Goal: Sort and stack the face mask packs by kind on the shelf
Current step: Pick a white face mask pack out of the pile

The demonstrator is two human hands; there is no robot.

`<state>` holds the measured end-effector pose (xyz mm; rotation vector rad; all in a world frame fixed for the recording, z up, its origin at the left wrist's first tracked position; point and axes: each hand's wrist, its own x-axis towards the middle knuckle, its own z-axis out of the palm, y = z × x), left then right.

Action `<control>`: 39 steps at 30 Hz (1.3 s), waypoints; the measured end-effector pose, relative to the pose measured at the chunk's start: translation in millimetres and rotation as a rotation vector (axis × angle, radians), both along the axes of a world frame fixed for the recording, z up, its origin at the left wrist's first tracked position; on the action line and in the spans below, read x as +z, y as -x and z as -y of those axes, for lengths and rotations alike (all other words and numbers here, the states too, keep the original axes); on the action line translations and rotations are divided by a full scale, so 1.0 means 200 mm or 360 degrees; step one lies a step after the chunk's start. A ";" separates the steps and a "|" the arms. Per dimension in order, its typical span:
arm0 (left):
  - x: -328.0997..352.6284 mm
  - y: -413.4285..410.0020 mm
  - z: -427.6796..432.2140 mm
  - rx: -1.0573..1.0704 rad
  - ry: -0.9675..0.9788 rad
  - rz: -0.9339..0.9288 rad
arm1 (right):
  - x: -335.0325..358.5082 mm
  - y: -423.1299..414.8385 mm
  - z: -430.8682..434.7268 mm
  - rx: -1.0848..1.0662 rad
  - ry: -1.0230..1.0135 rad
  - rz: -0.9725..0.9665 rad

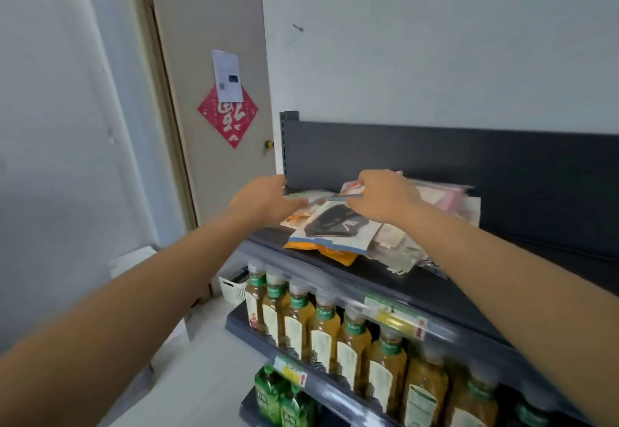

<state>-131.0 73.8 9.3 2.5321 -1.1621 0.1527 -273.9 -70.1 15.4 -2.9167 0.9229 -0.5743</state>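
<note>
Open air above packs [338,225], back panel [435,155] behind

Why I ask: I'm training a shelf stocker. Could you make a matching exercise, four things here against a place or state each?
Things:
1. black mask pack
2. pink packs
3. amber bottles
4. right hand

Places or states:
A. on the second shelf down
B. pinching a pack by its edge
C. front left, atop other packs
D. far right, at the back

Pairs: 1-C, 2-D, 3-A, 4-B

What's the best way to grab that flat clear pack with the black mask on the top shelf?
Pinch its near blue-trimmed edge from the front. The flat clear pack with the black mask lies atop an orange pack, that edge bare and facing you; its far end looks partly covered.
</note>
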 end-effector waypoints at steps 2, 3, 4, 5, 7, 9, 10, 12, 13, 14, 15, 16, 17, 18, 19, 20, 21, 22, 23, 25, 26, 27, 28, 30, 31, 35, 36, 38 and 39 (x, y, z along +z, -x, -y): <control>-0.02 -0.14 -0.06 0.0048 -0.0044 -0.0055 | -0.01 -0.14 -0.04 0.0003 -0.0021 -0.0076; -0.04 -0.20 -0.07 0.0060 -0.0069 -0.0077 | -0.01 -0.20 -0.05 0.0002 -0.0021 -0.0119; -0.05 -0.27 -0.08 0.0070 -0.0088 -0.0099 | -0.02 -0.26 -0.05 -0.0004 -0.0020 -0.0160; -0.06 -0.32 -0.08 0.0077 -0.0103 -0.0119 | -0.02 -0.32 -0.05 -0.0014 -0.0018 -0.0198; -0.09 -0.44 -0.05 0.0090 -0.0129 -0.0147 | -0.03 -0.44 -0.03 -0.0049 -0.0031 -0.0272; -0.12 -0.56 0.00 0.0091 -0.0158 -0.0150 | -0.04 -0.55 0.01 -0.0104 -0.0058 -0.0355; -0.13 -0.61 0.02 0.0094 -0.0169 -0.0150 | -0.05 -0.61 0.04 -0.0136 -0.0070 -0.0396; -0.15 -0.72 0.10 0.0085 -0.0184 -0.0170 | -0.07 -0.73 0.12 -0.0182 -0.0096 -0.0466; -0.16 -0.77 0.14 0.0072 -0.0191 -0.0189 | -0.08 -0.79 0.16 -0.0199 -0.0106 -0.0493; -0.17 -0.81 0.18 0.0059 -0.0202 -0.0209 | -0.08 -0.84 0.20 -0.0223 -0.0121 -0.0520; -0.17 -0.86 0.23 0.0043 -0.0215 -0.0228 | -0.09 -0.89 0.23 -0.0265 -0.0132 -0.0552; -0.18 -0.89 0.29 0.0018 -0.0235 -0.0252 | -0.10 -0.94 0.26 -0.0313 -0.0160 -0.0593; -0.18 -0.93 0.34 -0.0016 -0.0258 -0.0280 | -0.12 -0.97 0.28 -0.0352 -0.0194 -0.0634; -0.19 -0.96 0.39 -0.0056 -0.0278 -0.0315 | -0.14 -1.02 0.31 -0.0379 -0.0256 -0.0669; -0.19 -0.99 0.44 -0.0103 -0.0291 -0.0351 | -0.16 -1.06 0.34 -0.0405 -0.0327 -0.0691; -0.20 -1.02 0.49 -0.0154 -0.0302 -0.0395 | -0.19 -1.10 0.37 -0.0445 -0.0420 -0.0680; -0.21 -1.05 0.54 -0.0205 -0.0311 -0.0446 | -0.21 -1.14 0.40 -0.0488 -0.0508 -0.0651; -0.21 -1.07 0.58 -0.0248 -0.0321 -0.0498 | -0.22 -1.16 0.41 -0.0530 -0.0557 -0.0622; -0.22 -1.09 0.61 -0.0285 -0.0342 -0.0543 | -0.22 -1.18 0.42 -0.0570 -0.0580 -0.0618; -0.23 -1.13 0.67 -0.0329 -0.0372 -0.0618 | -0.23 -1.22 0.44 -0.0651 -0.0611 -0.0641; -0.24 -1.15 0.69 -0.0341 -0.0356 -0.0652 | -0.23 -1.23 0.43 -0.0685 -0.0631 -0.0640; -0.24 -1.17 0.71 -0.0354 -0.0319 -0.0695 | -0.23 -1.25 0.43 -0.0717 -0.0661 -0.0628; -0.24 -1.18 0.72 -0.0371 -0.0270 -0.0750 | -0.23 -1.26 0.43 -0.0743 -0.0708 -0.0596; -0.23 -1.20 0.71 -0.0394 -0.0180 -0.0874 | -0.23 -1.28 0.42 -0.0751 -0.0849 -0.0466; -0.21 -1.21 0.70 -0.0410 -0.0140 -0.0923 | -0.22 -1.28 0.41 -0.0742 -0.0922 -0.0355; -0.14 -1.24 0.64 -0.0479 0.0066 -0.1024 | -0.21 -1.25 0.34 -0.0780 -0.1189 0.0410; -0.11 -1.24 0.62 -0.0508 0.0119 -0.1036 | -0.20 -1.23 0.30 -0.0778 -0.1240 0.0582; -0.04 -1.23 0.58 -0.0600 0.0172 -0.1030 | -0.16 -1.19 0.23 -0.0773 -0.1270 0.0807; -0.01 -1.22 0.55 -0.0652 0.0181 -0.1016 | -0.14 -1.17 0.19 -0.0768 -0.1287 0.0890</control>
